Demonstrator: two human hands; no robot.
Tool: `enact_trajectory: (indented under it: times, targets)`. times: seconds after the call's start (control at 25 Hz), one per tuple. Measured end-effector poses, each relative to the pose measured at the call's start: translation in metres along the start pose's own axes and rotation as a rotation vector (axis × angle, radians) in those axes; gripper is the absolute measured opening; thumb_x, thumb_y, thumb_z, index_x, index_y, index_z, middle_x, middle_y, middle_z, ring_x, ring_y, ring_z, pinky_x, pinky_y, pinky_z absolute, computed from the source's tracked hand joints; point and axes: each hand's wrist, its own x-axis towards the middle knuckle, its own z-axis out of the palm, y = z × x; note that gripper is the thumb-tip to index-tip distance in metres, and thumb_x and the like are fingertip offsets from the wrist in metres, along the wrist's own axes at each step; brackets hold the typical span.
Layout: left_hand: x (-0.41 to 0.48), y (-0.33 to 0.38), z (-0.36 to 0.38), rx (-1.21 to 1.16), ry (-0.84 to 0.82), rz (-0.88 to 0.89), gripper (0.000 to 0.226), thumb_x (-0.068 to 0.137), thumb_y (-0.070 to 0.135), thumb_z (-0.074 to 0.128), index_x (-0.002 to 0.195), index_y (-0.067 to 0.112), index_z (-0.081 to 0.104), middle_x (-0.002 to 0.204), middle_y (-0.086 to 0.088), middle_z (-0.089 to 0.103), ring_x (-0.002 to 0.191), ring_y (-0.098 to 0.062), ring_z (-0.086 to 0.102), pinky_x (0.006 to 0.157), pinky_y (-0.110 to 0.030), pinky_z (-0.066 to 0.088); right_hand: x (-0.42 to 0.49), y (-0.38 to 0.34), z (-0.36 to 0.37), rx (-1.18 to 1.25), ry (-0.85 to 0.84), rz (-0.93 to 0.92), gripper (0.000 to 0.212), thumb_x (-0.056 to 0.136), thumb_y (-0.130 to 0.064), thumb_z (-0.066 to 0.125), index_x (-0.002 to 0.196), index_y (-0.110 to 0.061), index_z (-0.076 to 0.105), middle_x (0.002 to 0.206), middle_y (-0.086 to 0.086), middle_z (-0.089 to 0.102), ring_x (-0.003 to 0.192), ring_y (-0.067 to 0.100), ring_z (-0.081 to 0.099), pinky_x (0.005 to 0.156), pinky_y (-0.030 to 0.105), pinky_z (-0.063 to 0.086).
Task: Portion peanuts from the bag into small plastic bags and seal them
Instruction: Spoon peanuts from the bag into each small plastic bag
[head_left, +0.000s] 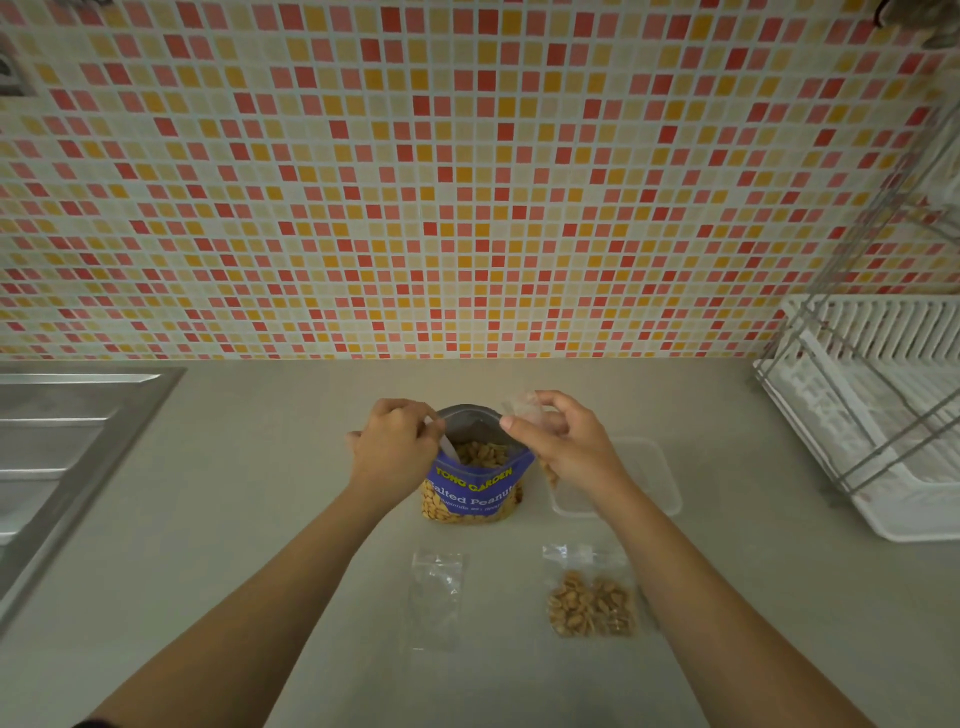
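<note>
So, the peanut bag (475, 480) is standing upright and open in the middle of the bench (260, 519), with plenty of nuts showing inside. The left hand (393, 441) is at its mouth, fingers (415, 415) curled round what looks like a white scoop (449, 449) dipping into the nuts. It's mostly hidden, so I can't swear to what it is. The right hand (563, 441) is just beside the opening, pinching a small plastic bag (524, 410) near its top, and a few peanuts seem to sit in the bottom of it, under the wrist. Progress-wise I'd call it roughly 1 of 3 done. 1 filled bag (592, 597) lies flat nearer the person on the right, though I can't tell if the seal is pressed shut, and 1 empty bag (436, 592) waits to its left. So the held one needs filling and sealing, then the empty one. A clear tub (649, 488) sits under the right hand, with the sink (62, 426) far left and the dish rack (883, 415) far right.
</note>
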Motion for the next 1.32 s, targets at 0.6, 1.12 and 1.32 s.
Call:
enact_trajectory:
  times: [0.6,1.12,1.32]
  targets:
    - [0.013,0.009,-0.018,-0.784,-0.009,-0.426,0.022,0.093,0.013,0.045,0.090,0.004,0.065,0.074,-0.004,0.063,0.081,-0.015,0.055,0.076,-0.029,0.035,0.005,0.005,-0.001,0.018,-0.017,0.001,0.054,0.070,-0.044,0.075,0.117,-0.027,0.056,0.123,-0.006,0.059,0.110,0.011,0.055,0.087,0.027,0.046]
    - [0.019,-0.010,-0.034,-0.955,0.096,-0.651,0.021,0.092,0.019,0.048,0.103,0.007,0.062,0.078,-0.004,0.066,0.102,-0.017,0.052,0.096,-0.041,0.031,0.002,0.004,-0.009,-0.161,0.053,-0.082,0.049,0.069,-0.045,0.075,0.111,-0.029,0.058,0.110,-0.009,0.061,0.102,0.010,0.057,0.082,0.026,0.048]
    - [0.026,-0.003,-0.069,-0.947,0.179,-0.579,0.011,0.091,0.020,0.050,0.089,0.016,0.060,0.078,0.001,0.067,0.112,-0.018,0.052,0.108,-0.048,0.027,-0.012,-0.002,0.002,-0.584,0.167,-0.286,0.059,0.068,-0.050,0.073,0.119,-0.028,0.056,0.109,-0.012,0.063,0.096,0.010,0.059,0.078,0.026,0.048]
